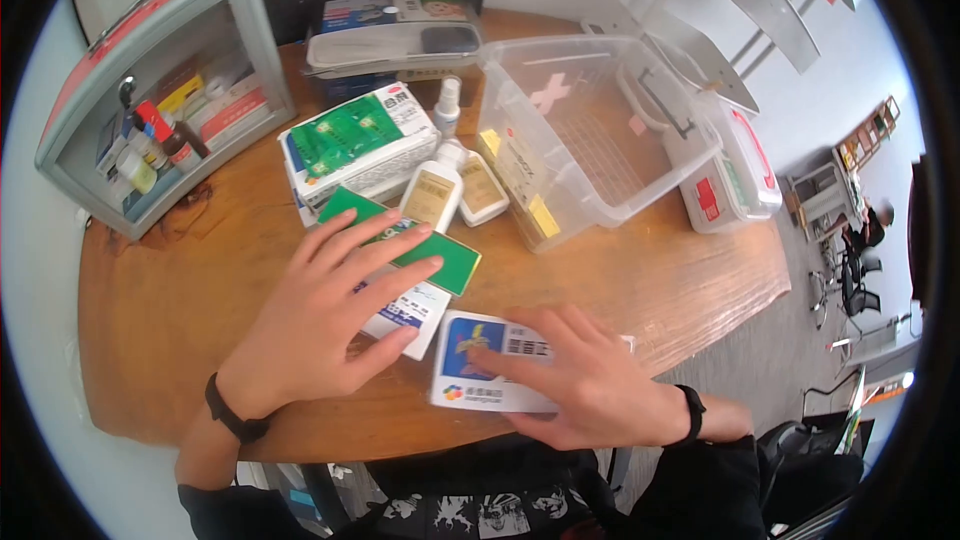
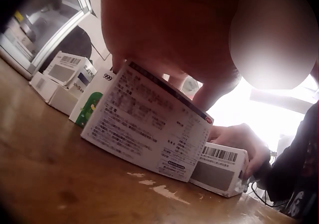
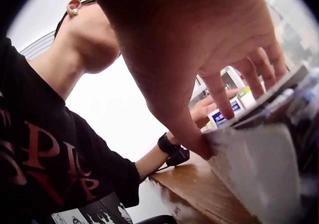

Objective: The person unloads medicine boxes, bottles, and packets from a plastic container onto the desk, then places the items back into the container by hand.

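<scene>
In the head view my left hand (image 1: pixel 315 325) is spread with its fingers nearly straight over a green medicine box (image 1: pixel 450 265) and a white-and-blue medicine box (image 1: pixel 428 312) beside it. The left wrist view shows the printed side of a white box (image 2: pixel 149 124) right under that hand. My right hand (image 1: pixel 610 390) grips a white medicine box with a blue picture panel (image 1: pixel 460 395) near the table's front edge. Its thumb is at the near side, the index finger lies across the printed face, and the other fingers reach the far side.
Behind the hands stand a large green-and-white box (image 1: pixel 350 140), white bottles (image 1: pixel 432 190) and a small spray bottle (image 1: pixel 447 110). A clear plastic bin (image 1: pixel 590 205) is at the back right, beside a lidded first-aid box (image 1: pixel 725 190). A glass-fronted medicine case (image 1: pixel 150 210) stands at the left.
</scene>
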